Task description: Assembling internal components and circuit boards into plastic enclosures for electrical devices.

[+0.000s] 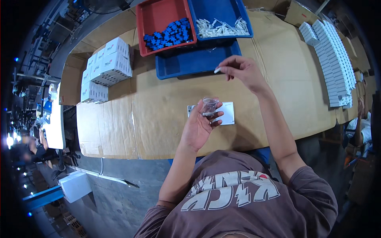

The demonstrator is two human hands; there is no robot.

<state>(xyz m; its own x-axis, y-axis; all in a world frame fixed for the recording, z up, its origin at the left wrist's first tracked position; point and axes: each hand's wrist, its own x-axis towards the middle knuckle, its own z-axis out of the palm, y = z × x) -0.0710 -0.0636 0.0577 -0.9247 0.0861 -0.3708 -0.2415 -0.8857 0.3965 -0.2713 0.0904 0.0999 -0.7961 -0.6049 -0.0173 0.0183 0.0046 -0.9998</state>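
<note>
My left hand (pixel 198 130) holds a clear cup (pixel 209 107), mouth upward, presumably against spills; my right hand (pixel 243 72) pinches a small white piece (pixel 217 70) beside the lower blue tray (pixel 178 65).

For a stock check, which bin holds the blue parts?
The red bin: only it holds blue parts. The upper blue bin has white pieces; the lower bin is blue too.

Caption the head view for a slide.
Left hand holds a small clear cup; right hand pinches a small white piece near a blue bin, above a cardboard-covered table.
</note>
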